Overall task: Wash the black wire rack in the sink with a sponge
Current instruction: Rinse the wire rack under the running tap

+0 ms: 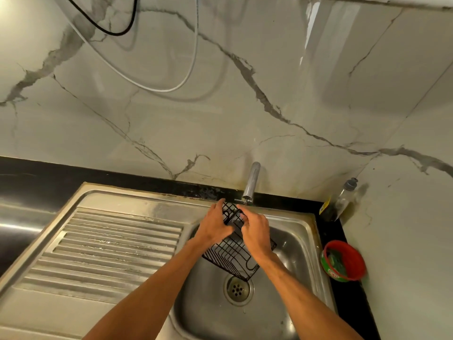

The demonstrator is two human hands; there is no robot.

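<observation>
Black wire rack (232, 253) over the sink (301, 231), both hands (215, 224) gripping it, its middle hidden.

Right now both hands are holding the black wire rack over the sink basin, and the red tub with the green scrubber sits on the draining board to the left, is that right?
Not quite. Both hands, left and right, do hold the black wire rack over the sink basin, but the red tub sits on the black counter to the right of the sink, not on the draining board. The head view shows it.

Two bare forearms, apparently sleeveless, no jewellery
</observation>
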